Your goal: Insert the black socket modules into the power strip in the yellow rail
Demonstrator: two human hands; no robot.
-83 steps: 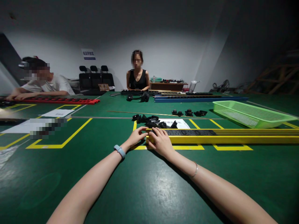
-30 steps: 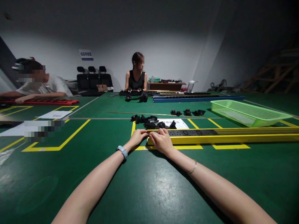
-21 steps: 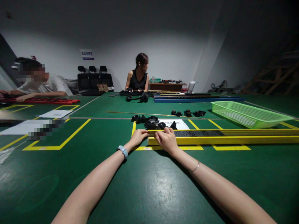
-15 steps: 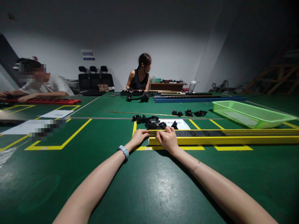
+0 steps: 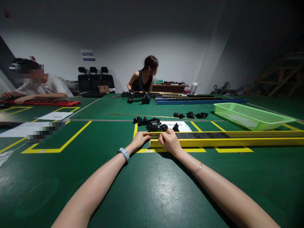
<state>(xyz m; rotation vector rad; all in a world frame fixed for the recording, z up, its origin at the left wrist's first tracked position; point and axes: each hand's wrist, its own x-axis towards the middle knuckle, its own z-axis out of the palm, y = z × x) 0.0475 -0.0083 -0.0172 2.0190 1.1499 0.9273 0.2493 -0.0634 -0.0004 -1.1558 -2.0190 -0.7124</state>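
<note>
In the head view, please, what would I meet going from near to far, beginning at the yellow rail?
Yellow rail (with the right hand on it) → white paper → gold rod → blue rail → brown desk.
</note>
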